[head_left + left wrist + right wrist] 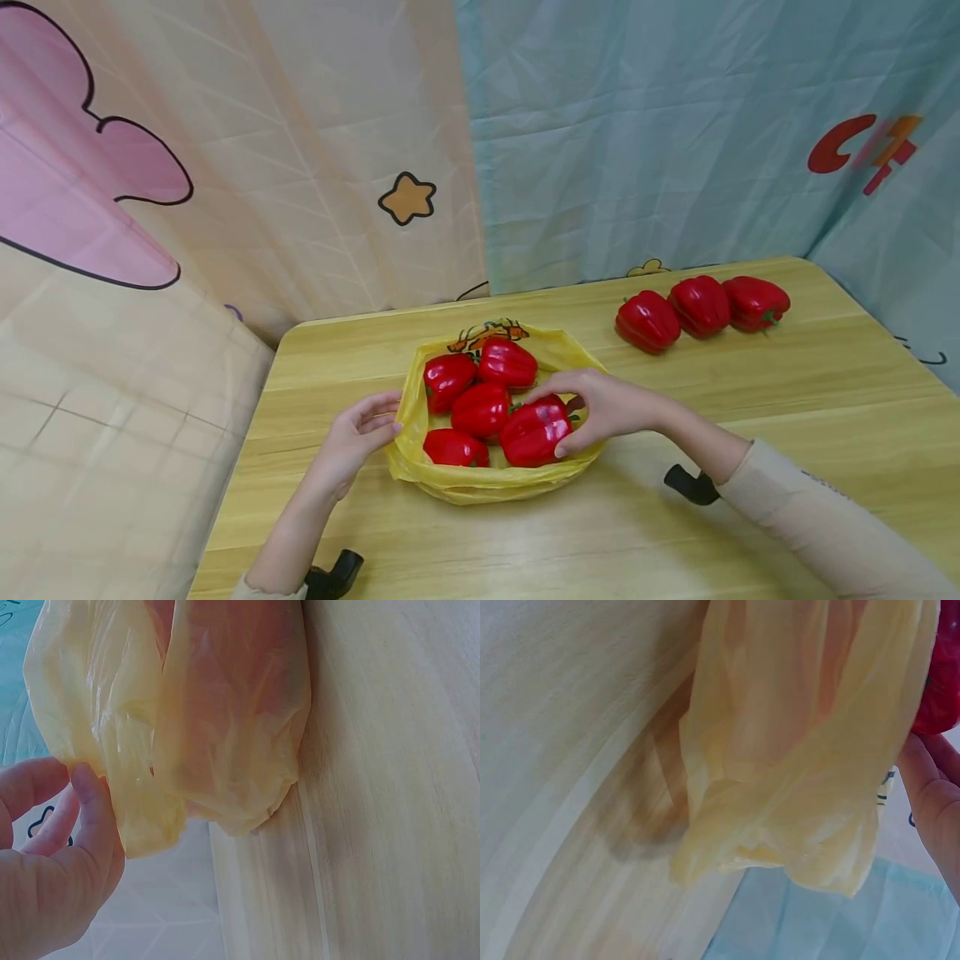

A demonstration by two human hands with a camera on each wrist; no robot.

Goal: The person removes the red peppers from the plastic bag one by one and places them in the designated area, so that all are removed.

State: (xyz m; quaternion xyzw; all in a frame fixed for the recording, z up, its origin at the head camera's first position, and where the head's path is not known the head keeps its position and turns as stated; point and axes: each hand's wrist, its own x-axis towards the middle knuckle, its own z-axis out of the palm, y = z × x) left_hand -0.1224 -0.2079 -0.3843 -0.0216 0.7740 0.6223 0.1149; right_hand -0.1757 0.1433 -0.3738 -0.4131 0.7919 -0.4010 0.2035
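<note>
A yellow plastic bag (495, 483) lies with its mouth open on the table, several red bell peppers (480, 410) inside it. My left hand (360, 437) pinches the bag's left rim between thumb and fingers; the left wrist view shows the same pinch on the thin film (135, 735). At the bag's right side, my right hand (600, 408) grips a red bell pepper (536, 432) with thumb and fingertips, over the bag's opening. Part of that pepper (943, 682) shows at the edge of the right wrist view, beside the bag's wall (795, 787).
Three more red bell peppers (700, 307) sit in a row at the table's back right. The wooden table (825, 400) meets printed curtains (660, 150) behind it. Black wrist mounts (692, 486) show beneath both forearms.
</note>
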